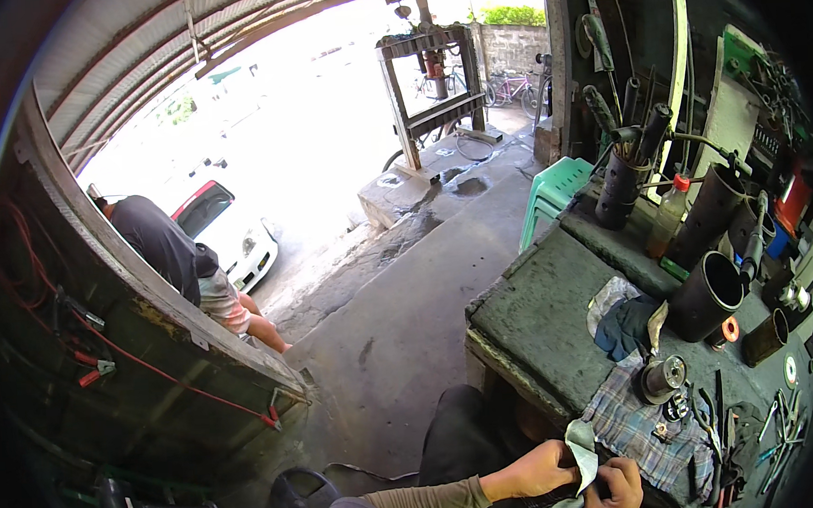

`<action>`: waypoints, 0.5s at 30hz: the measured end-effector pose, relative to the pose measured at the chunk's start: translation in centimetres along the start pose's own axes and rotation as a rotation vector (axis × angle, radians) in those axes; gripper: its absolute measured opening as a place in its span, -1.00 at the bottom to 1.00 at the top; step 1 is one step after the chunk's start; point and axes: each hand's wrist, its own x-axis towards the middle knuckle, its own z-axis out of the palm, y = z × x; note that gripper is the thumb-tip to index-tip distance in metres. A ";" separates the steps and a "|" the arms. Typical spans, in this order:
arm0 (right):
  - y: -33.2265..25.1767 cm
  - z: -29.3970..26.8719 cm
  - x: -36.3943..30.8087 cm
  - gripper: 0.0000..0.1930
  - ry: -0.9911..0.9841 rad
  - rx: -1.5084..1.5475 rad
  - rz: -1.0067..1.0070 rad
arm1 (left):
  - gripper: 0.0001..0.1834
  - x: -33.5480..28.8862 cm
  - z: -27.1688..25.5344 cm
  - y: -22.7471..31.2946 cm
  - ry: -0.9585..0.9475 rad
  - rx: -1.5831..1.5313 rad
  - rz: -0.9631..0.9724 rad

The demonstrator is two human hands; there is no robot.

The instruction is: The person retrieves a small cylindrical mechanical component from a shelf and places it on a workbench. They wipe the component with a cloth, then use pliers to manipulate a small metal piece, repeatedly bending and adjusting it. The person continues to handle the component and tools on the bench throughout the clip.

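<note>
Near the bench's front edge, my left hand (pixel 539 469) is closed on a pale, curled sheet (pixel 582 454), which could be paper or cloth. Close beside it, my right hand (pixel 616 489) has its fingers bent and pinched at the same sheet's lower part. Whether anything else lies inside the sheet is hidden. Just past my hands, a plaid cloth (pixel 631 410) is spread on the bench, with a round metal part (pixel 663 378) and smaller metal pieces on it.
The dark workbench (pixel 543 311) carries a black cylinder (pixel 706 295), a red-capped bottle (pixel 669 214), rags (pixel 633 325) and several hand tools (pixel 784 437). Behind it are green stools (pixel 551 196). A press frame (pixel 433 92) stands farther out. At left, a person (pixel 172 257) leans near a white car (pixel 252 253).
</note>
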 end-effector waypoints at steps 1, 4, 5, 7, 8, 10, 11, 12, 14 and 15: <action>0.3 0.1 -0.2 -0.77 -0.001 -0.037 -0.002 | -0.77 -0.1 0.1 0.5 -0.002 0.019 -0.009; 1.0 0.6 -0.7 -0.77 0.058 -0.148 -0.076 | -0.77 -0.3 0.3 2.1 -0.002 0.081 -0.024; 1.2 0.9 -0.9 -0.77 0.074 -0.163 -0.080 | -0.77 -0.3 0.3 2.5 -0.001 0.104 -0.022; 1.4 1.7 -0.9 -0.78 0.114 -0.184 -0.091 | -0.76 -0.1 0.0 2.5 0.022 0.130 0.010; 1.5 2.1 -0.9 -0.79 0.132 -0.196 -0.100 | -0.75 0.1 -0.1 1.7 0.043 0.129 0.039; 1.5 2.6 -1.0 -0.80 0.161 -0.231 -0.113 | -0.74 0.2 -0.1 1.5 0.066 0.111 0.052; 1.4 2.5 -1.0 -0.81 0.155 -0.219 -0.102 | -0.74 0.1 -0.1 1.5 0.070 0.102 0.037; 1.2 2.4 -0.9 -0.81 0.147 -0.205 -0.093 | -0.75 0.1 0.0 1.7 0.077 0.092 0.022; 0.6 2.1 -0.6 -0.81 0.140 -0.126 -0.031 | -0.75 0.1 0.0 1.1 0.071 0.027 0.027; 0.2 1.9 -0.4 -0.80 0.142 -0.061 0.022 | -0.75 0.2 0.0 0.9 0.067 -0.005 0.030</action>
